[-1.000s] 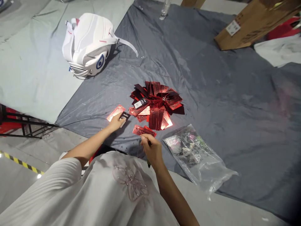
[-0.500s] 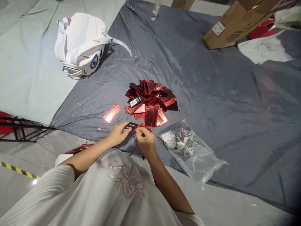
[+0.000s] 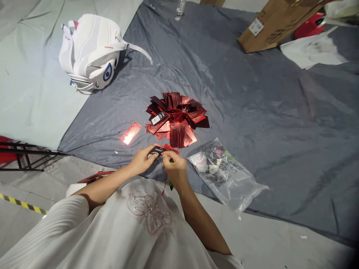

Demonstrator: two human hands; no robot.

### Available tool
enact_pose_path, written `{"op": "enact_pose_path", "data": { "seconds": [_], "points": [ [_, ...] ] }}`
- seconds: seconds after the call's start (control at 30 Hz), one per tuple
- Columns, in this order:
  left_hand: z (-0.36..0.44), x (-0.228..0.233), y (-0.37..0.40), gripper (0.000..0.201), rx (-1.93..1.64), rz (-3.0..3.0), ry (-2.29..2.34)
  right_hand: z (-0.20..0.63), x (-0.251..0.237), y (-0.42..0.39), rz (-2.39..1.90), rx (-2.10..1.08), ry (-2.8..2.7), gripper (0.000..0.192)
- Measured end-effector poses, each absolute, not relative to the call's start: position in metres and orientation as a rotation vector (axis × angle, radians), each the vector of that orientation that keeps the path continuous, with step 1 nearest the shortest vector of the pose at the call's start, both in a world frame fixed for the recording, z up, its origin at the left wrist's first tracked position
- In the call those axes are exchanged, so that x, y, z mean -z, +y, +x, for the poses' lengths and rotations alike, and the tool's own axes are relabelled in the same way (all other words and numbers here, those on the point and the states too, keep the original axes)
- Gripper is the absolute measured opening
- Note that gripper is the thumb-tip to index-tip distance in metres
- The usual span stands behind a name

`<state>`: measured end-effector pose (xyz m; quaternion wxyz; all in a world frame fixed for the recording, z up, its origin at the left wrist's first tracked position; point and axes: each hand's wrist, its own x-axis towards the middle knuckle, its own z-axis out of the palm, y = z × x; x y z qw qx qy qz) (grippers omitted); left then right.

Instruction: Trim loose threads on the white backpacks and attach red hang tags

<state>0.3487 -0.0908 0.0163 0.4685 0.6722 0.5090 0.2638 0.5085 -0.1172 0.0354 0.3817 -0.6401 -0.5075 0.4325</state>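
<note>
My left hand (image 3: 142, 161) pinches a small black tag (image 3: 156, 150) just above my lap. My right hand (image 3: 175, 170) meets it from the right, holding a shiny red tag (image 3: 171, 148) and a thin tool with a green tip; a red thread (image 3: 164, 185) hangs below. Both hands touch at the tags. Just beyond them a fanned pile of shiny red tags (image 3: 177, 116) lies on the grey sheet (image 3: 252, 97), with a black tag (image 3: 158, 118) on its left side. A single red tag (image 3: 131, 132) lies apart to the left.
A clear plastic bag (image 3: 224, 173) of small parts lies right of my hands. A white backpack (image 3: 89, 52) sits at the far left. A cardboard box (image 3: 275, 22) and a white bag (image 3: 311, 52) are at the far right. A black metal frame (image 3: 25, 157) stands at the left.
My left hand took the black tag from beside the lone red tag and brought it to my right hand. The two hands now work together close to my lap.
</note>
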Motion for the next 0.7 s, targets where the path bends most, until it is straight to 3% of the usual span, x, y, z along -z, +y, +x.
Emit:
{"op": "enact_pose_path", "data": {
  "seconds": [0.43, 0.7],
  "points": [
    [0.3575, -0.0134, -0.0966, 0.033, -0.646, 1.636, 1.251, 0.5152, -0.0343, -0.1237, -1.666, -1.035, -1.348, 0.035],
    [0.3493, -0.0075, -0.0999, 0.041, -0.601, 2.166, 1.177, 0.5169, -0.0357, -0.1236, -1.649, -1.178, -1.262, 0.03]
  ]
}}
